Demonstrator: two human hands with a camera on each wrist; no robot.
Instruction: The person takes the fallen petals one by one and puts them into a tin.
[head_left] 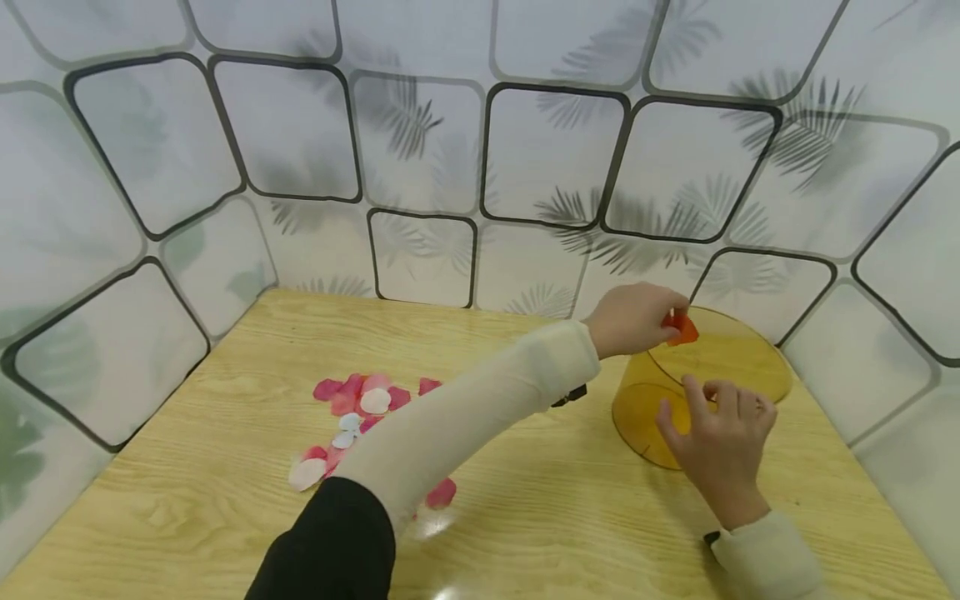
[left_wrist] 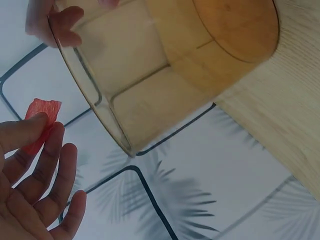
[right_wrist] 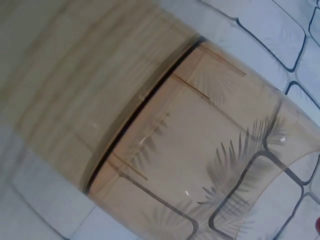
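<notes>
My left hand [head_left: 633, 321] pinches a red petal [left_wrist: 45, 107] between thumb and fingers. It is over the left part of the rim of a clear amber cylindrical container [head_left: 630, 400], which stands upright on the table. In the left wrist view the other fingers spread out below the petal. My right hand [head_left: 727, 450] is at the near side of the container, with its bent fingers over the rim and the thumb lower along the wall. The right wrist view shows mainly the container's see-through wall [right_wrist: 185, 145].
Several pink, red and white petals [head_left: 345, 400] lie scattered on the wooden table [head_left: 210, 450], left of my left forearm. A single pink petal [head_left: 441, 493] lies nearer to me. A pale patterned backdrop [head_left: 420, 150] rises behind the table and along its sides.
</notes>
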